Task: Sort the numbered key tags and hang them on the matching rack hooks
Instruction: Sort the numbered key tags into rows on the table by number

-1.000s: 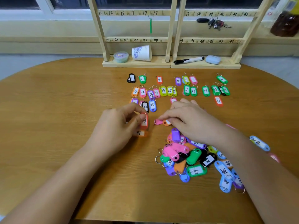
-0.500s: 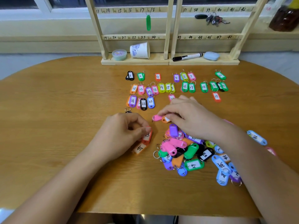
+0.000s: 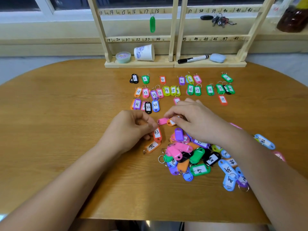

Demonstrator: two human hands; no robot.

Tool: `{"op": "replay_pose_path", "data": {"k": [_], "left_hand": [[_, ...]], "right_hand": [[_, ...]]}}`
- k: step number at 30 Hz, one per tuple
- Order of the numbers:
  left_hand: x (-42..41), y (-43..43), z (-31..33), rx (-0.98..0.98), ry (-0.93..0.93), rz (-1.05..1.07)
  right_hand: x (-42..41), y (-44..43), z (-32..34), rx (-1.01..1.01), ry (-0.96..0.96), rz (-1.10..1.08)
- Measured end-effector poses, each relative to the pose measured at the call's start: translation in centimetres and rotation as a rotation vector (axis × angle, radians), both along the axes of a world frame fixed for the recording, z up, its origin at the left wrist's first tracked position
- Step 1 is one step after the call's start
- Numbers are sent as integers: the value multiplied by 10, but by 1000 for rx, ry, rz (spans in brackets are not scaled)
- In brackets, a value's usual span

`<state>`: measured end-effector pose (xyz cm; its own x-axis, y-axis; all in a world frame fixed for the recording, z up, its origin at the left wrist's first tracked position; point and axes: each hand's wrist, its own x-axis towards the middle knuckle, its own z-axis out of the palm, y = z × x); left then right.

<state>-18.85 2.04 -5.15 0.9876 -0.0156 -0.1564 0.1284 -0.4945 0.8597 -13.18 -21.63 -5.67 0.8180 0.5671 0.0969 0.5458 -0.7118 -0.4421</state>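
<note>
The wooden table (image 3: 66,114) fills most of the view, its near edge cut across by both forearms. At its far side stands the wooden rack (image 3: 138,39), two frames side by side with numbered rails. The frame's top edge cuts it off, so only rails 13–24 and 37–48 show. One green tag (image 3: 152,24) hangs at hook 18, its blank side out and its number unseen.

The loose pile of key tags (image 3: 191,154) lies to the right, partly covered by the right forearm, and many labels there face down or are too smeared to read. Beyond the hands, the sorted rows (image 3: 166,90) run from 1 to 29 with gaps. Several tags overlap, and one pink tag behind the right knuckles shows no readable number.

The right hand (image 3: 196,120) has its fingers curled down, with thumb and fingertips closed on an orange tag (image 3: 171,122) that is mostly hidden beneath them. A pink tag (image 3: 163,121) juts out beside it, touching the index finger.

The left hand (image 3: 133,129) is curled, pinching the top of red tag 43 (image 3: 157,134). Tag 24 (image 3: 152,146) lies against that hand's lower edge, and whether the hand also holds it cannot be told.
</note>
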Motion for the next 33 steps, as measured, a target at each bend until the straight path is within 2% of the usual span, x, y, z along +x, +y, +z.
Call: {"op": "replay_pose_path", "data": {"k": [9, 15, 22, 27, 33], "left_hand": [[0, -3, -10, 227, -220, -14], [-4, -4, -14, 309, -283, -39], [-26, 9, -7, 252, -328, 0], [-51, 17, -13, 288, -390, -76], [-57, 20, -16, 379, -424, -140]], "right_hand": [[-2, 1, 3, 42, -28, -2], [-5, 2, 5, 46, -25, -9], [-14, 6, 16, 96, -8, 92], [-28, 15, 21, -5, -16, 213], [-35, 15, 25, -148, -12, 226]]}}
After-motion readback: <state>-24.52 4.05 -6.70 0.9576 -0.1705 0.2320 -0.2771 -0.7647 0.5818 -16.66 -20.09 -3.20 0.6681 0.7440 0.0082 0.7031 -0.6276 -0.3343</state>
